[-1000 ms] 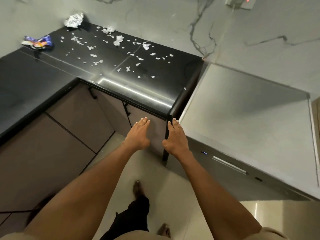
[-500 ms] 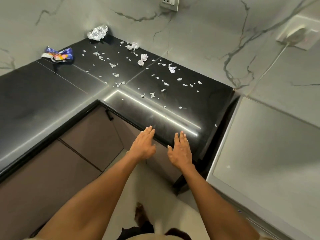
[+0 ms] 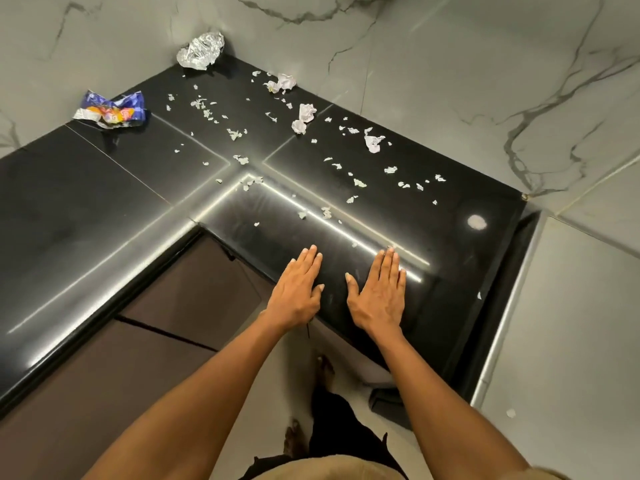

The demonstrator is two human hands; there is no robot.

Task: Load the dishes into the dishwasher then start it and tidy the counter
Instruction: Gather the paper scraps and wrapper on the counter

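Left hand (image 3: 297, 289) and right hand (image 3: 380, 292) flat, fingers straight, holding nothing, over black tabletop (image 3: 104, 216) front edge. Paper scraps (image 3: 356, 181) scattered beyond. Dishwasher (image 3: 568, 323) top cropped at right; contact with tabletop unclear.

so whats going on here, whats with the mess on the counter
A person stands at the corner of a glossy black counter, with both hands held flat and empty over its near edge: left hand, right hand. Nothing is picked up yet. Small torn white paper scraps litter the top, with a crumpled ball of silver foil in the far corner and a crushed blue snack wrapper by the wall. The tidying looks about to begin.
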